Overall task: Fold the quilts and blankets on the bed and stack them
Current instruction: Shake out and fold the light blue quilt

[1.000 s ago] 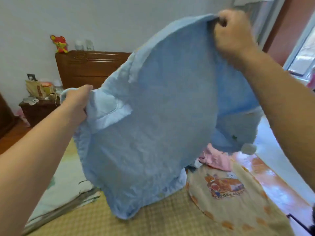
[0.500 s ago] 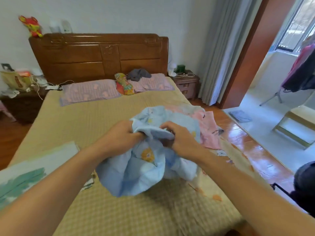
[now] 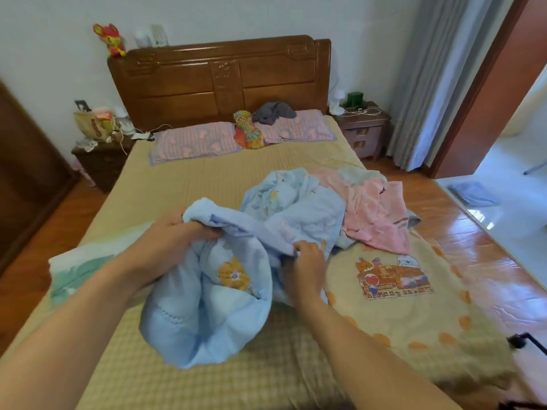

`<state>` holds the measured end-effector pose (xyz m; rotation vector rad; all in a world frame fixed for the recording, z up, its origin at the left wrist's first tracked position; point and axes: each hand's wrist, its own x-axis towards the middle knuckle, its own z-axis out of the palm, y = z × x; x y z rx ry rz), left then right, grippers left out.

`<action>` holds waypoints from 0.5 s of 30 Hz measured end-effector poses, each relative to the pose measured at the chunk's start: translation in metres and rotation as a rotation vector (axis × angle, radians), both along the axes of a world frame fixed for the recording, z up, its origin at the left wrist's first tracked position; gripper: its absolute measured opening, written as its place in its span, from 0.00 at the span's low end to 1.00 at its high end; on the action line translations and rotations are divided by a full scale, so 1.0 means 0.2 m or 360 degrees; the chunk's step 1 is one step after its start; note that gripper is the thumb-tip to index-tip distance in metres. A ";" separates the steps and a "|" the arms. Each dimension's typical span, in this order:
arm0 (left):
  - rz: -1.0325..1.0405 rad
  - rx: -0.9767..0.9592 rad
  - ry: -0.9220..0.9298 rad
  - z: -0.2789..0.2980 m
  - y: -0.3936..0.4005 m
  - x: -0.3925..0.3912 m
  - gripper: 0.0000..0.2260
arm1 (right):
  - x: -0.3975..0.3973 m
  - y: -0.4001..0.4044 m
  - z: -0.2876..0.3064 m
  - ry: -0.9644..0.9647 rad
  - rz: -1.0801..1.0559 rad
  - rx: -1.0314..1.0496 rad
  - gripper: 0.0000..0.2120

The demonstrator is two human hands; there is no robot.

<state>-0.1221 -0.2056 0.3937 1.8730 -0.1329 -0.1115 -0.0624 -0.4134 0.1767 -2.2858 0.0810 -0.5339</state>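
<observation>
A light blue quilt (image 3: 213, 315) with an orange flower print lies bunched in the middle of the bed (image 3: 183, 184). My left hand (image 3: 165, 247) grips its upper edge on the left. My right hand (image 3: 305, 270) pinches a fold of the same edge further right. A pink blanket (image 3: 376, 214) lies crumpled behind it on the right. A cream blanket (image 3: 414, 315) with a cartoon print is spread at the bed's right corner. A white and green folded quilt (image 3: 74, 273) sits at the left edge.
Two pink pillows (image 3: 192, 142), a colourful cushion (image 3: 247, 131) and a grey cloth (image 3: 273, 112) lie by the wooden headboard (image 3: 219, 81). Nightstands (image 3: 364, 131) flank the bed. Wooden floor and a doorway are to the right; a dark object (image 3: 524, 341) pokes in at the lower right.
A second ago I held the blue quilt spread high in the air. It has come down onto the bed in a bunch, and my hands have moved slightly apart along its edge.
</observation>
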 end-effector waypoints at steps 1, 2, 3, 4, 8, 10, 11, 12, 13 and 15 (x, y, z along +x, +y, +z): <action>0.0122 -0.0052 -0.0043 0.02 0.01 -0.02 0.15 | 0.06 -0.13 0.07 0.0106 -0.0109 -0.0076 0.05; 0.0267 -0.0110 -0.0094 0.05 0.01 -0.04 0.09 | 0.14 -0.28 0.15 0.0159 -0.0198 -0.0061 0.04; 0.0393 -0.0151 -0.0149 0.06 0.00 -0.05 0.06 | 0.21 -0.41 0.21 0.0158 -0.0261 -0.0063 0.05; 0.0501 -0.0182 -0.0195 0.08 -0.01 -0.05 0.06 | 0.27 -0.52 0.29 0.0130 -0.0259 -0.0077 0.06; 0.0774 -0.0466 -0.0365 0.12 -0.10 -0.09 0.06 | 0.49 -0.75 0.66 -0.0131 -0.0311 -0.0339 0.13; 0.0832 -0.0758 -0.0429 0.13 -0.09 -0.10 0.04 | 0.57 -0.91 0.72 -0.0036 -0.0371 -0.0423 0.16; 0.0838 -0.0882 -0.0430 0.13 -0.07 -0.12 0.06 | 0.57 -1.00 0.70 0.0069 -0.0384 -0.0499 0.16; 0.0882 -0.0927 -0.0421 0.10 -0.03 -0.13 0.07 | 0.56 -1.09 0.69 0.0152 -0.0377 -0.0616 0.16; 0.0935 -0.0901 -0.0423 0.07 0.03 -0.14 0.07 | 0.53 -1.17 0.67 0.0182 -0.0331 -0.0734 0.15; 0.1174 -0.0509 -0.0402 -0.06 0.14 -0.15 0.08 | 0.45 -1.30 0.61 0.0244 -0.0172 -0.0847 0.08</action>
